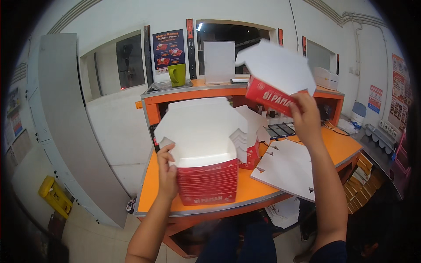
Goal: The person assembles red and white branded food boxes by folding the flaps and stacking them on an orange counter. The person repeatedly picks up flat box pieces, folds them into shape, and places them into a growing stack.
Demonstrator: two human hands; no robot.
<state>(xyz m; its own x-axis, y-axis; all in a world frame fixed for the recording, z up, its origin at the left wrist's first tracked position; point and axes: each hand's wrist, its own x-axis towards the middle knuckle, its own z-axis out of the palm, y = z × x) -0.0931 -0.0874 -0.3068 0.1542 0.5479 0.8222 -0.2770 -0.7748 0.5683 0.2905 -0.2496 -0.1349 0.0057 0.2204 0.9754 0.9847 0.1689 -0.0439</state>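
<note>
A stack of nested red-and-white cardboard food boxes [206, 184] stands at the front of the orange table, its white lids raised at the back. The fingers of my left hand [167, 173] are closed on the stack's left side. Up at the right, my right hand [305, 115] grips a single food box [280, 72] by its red side, held in the air above the table. Behind the stack sits another group of folded boxes [251, 155], partly hidden. Flat white cardboard blanks [289, 168] lie piled on the table below my right forearm.
The orange table [151, 193] has a raised shelf holding a green mug [177, 74] and a clear upright panel [219, 62]. Grey lockers [74, 127] stand left, near a yellow plastic object [55, 197]. More cardboard [283, 212] lies under the table. Cables and a dark counter [377, 153] are right.
</note>
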